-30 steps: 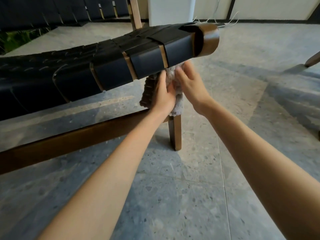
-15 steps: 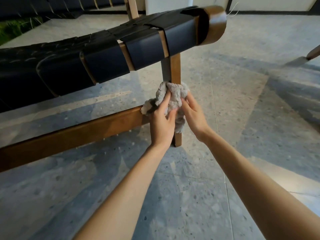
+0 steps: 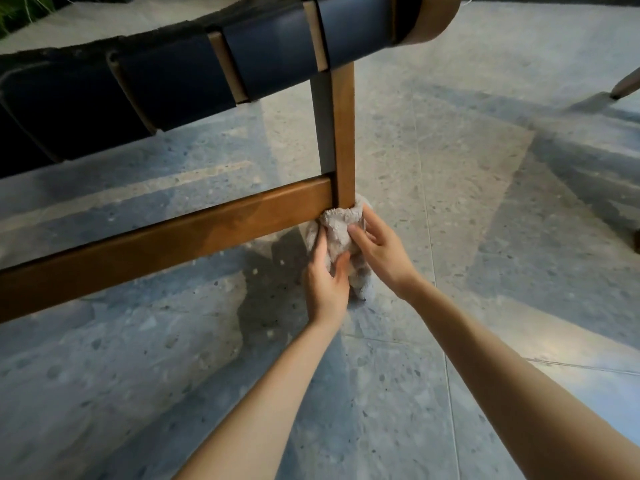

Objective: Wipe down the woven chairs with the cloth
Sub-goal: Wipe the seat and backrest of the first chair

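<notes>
A woven chair with black straps [image 3: 263,53] over a brown wooden frame fills the upper left. Its front leg [image 3: 343,133] runs down to the floor, joined by a low wooden rail [image 3: 173,233]. A beige fluffy cloth [image 3: 341,230] is wrapped round the bottom of that leg, hiding its foot. My left hand [image 3: 327,275] grips the cloth from the left side. My right hand [image 3: 381,247] grips it from the right, fingers curled over the fabric.
Grey speckled stone floor [image 3: 450,168] spreads all around. Another chair's leg [image 3: 625,86] shows at the right edge. Green plants [image 3: 20,8] lie at the top left corner.
Both hands have slid the cloth down the leg, from just under the seat to the foot near the floor. The view has dropped lower with them.
</notes>
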